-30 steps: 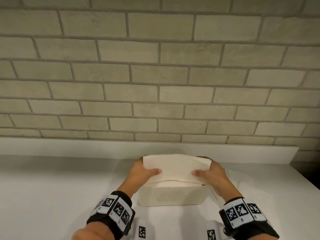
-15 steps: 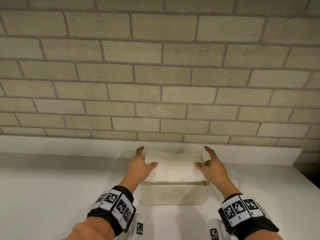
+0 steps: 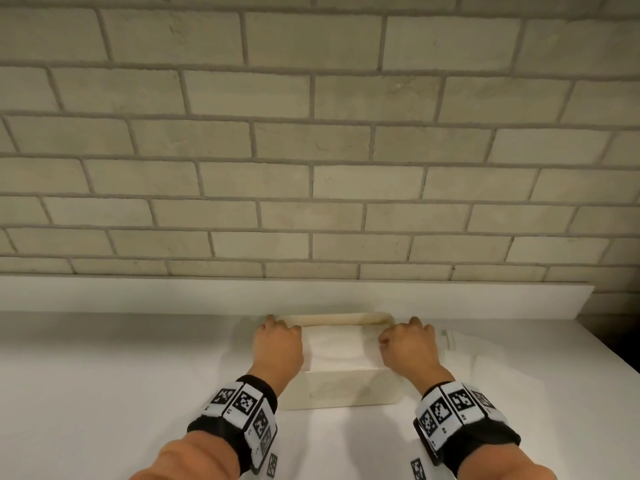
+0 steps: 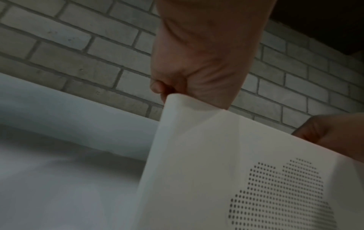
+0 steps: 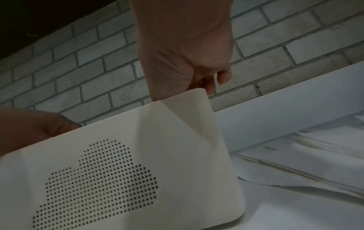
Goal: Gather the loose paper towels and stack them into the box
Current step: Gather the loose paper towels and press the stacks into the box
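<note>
A cream box [image 3: 339,393] with a dotted cloud pattern stands on the white counter near the wall. A stack of white paper towels [image 3: 336,348] lies inside it. My left hand [image 3: 277,344] sits over the box's left end, with its fingers [image 4: 156,87] curled down past the corner. My right hand [image 3: 408,348] does the same at the right end, fingers [image 5: 223,77] hanging outside the wall. Both thumbs lie on the towel side. More loose towels [image 3: 460,344] lie flat on the counter just right of the box [image 5: 118,155].
A brick wall [image 3: 311,168] rises behind a low white ledge [image 3: 173,296] right behind the box. The counter [image 3: 104,393] ends at a dark drop on the far right [image 3: 620,344]. The loose towels [image 5: 315,155] spread toward that edge.
The towel stack that both hands held above the box went down into it. The hands let it go and dropped to the box's two ends, fingers curling over the walls.
</note>
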Available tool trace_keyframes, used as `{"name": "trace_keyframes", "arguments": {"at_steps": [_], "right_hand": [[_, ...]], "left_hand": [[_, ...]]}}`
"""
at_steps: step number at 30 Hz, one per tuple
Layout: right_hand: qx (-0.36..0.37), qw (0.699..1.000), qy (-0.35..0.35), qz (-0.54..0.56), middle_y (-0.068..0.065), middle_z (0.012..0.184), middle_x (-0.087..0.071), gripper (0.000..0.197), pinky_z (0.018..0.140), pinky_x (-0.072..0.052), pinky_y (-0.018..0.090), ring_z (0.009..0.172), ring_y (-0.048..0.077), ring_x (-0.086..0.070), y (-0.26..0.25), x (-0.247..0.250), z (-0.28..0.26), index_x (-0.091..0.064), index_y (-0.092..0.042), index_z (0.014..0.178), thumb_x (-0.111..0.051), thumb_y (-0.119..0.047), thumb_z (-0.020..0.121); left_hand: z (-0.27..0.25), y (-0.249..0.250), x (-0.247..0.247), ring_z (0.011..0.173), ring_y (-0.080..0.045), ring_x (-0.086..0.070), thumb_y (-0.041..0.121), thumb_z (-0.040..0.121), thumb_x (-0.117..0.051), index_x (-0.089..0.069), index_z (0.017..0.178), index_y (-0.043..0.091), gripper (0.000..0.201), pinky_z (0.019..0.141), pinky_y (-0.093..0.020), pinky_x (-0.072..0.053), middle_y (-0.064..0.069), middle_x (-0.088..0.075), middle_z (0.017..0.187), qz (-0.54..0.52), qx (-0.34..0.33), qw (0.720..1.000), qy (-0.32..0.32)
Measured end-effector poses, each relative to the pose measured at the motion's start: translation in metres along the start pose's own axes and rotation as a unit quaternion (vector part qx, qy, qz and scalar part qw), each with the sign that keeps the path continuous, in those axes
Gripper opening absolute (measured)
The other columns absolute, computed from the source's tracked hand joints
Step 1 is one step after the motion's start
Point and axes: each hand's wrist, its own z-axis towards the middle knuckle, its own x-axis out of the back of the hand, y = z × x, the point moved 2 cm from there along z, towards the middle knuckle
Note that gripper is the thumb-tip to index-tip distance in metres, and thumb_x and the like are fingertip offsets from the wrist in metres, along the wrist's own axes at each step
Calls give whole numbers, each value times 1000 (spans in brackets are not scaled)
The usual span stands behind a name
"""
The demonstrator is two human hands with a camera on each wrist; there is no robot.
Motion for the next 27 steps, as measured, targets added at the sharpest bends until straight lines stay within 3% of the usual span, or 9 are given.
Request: {"name": "trace_keyframes", "arguments": {"at_steps": [5, 8, 10, 13, 16, 18, 22, 24, 27], "right_hand": [[-16, 993, -5, 116, 8, 121, -53, 34, 94, -38, 28, 113, 26, -43, 5, -1, 0, -66, -19, 116, -49, -16, 87], [-69, 957, 29, 280, 9, 127, -51, 35, 98, -37, 25, 121, 26, -44, 29, 4, -15, -64, -20, 120, -59, -16, 85], [-131, 929, 34, 344, 10, 127, -56, 33, 94, -38, 21, 118, 24, -52, 56, 5, -29, -65, -17, 118, -62, -18, 85], [-260, 904, -18, 340, 7, 131, -57, 35, 97, -40, 24, 120, 23, -53, 111, -3, -57, -61, -13, 121, -61, -21, 86], [-353, 891, -87, 271, 8, 131, -56, 39, 97, -41, 30, 120, 27, -52, 151, -21, -84, -58, -10, 122, -56, -22, 85], [-376, 888, -115, 239, 8, 120, -62, 36, 92, -43, 30, 111, 28, -57, 161, -31, -97, -60, -11, 114, -55, -24, 81], [-395, 879, -142, 226, 8, 114, -65, 36, 89, -47, 30, 107, 26, -59, 164, -46, -107, -60, -10, 110, -57, -26, 78], [-403, 870, -149, 241, 10, 118, -61, 47, 92, -47, 31, 111, 26, -57, 163, -52, -110, -55, -9, 116, -63, -30, 75], [-408, 864, -143, 258, 16, 130, -49, 70, 101, -42, 35, 122, 30, -47, 162, -60, -113, -39, -5, 127, -74, -31, 72]], "left_hand": [[-3, 6, 16, 124, -32, -35, 11, 86, -43, -55, 122, 9, 38, 102, -35, -36, -14, -46, 128, 14, 5, 1000, -4], [-13, 21, 32, 102, -29, -54, 8, 70, -67, -70, 101, 13, 32, 78, -31, -50, -9, -64, 103, -100, -22, 988, 113], [-27, 38, 47, 86, -22, -59, 11, 68, -75, -72, 91, 15, 24, 65, -27, -49, -3, -68, 88, -242, -61, 948, 198], [-54, 91, 52, 87, -12, -57, 23, 90, -55, -61, 109, 19, 20, 73, -20, -45, 2, -65, 99, -376, -121, 915, 82], [-70, 147, 35, 86, -13, -60, 31, 87, -62, -56, 116, 18, 32, 70, -17, -46, -4, -65, 110, -452, -121, 873, -136], [-72, 177, 22, 99, -15, -59, 35, 83, -67, -53, 121, 16, 45, 77, -18, -45, -4, -56, 123, -469, -101, 848, -223], [-64, 213, 5, 121, -20, -50, 33, 81, -68, -42, 132, 8, 62, 91, -23, -43, -7, -47, 134, -479, -51, 841, -248], [-58, 224, -1, 122, -22, -50, 32, 80, -69, -35, 137, 5, 72, 96, -25, -46, -10, -45, 135, -516, -7, 817, -259], [-51, 232, -5, 123, -24, -49, 27, 82, -67, -25, 140, 0, 76, 88, -22, -44, -12, -44, 138, -577, 77, 773, -253]]}}
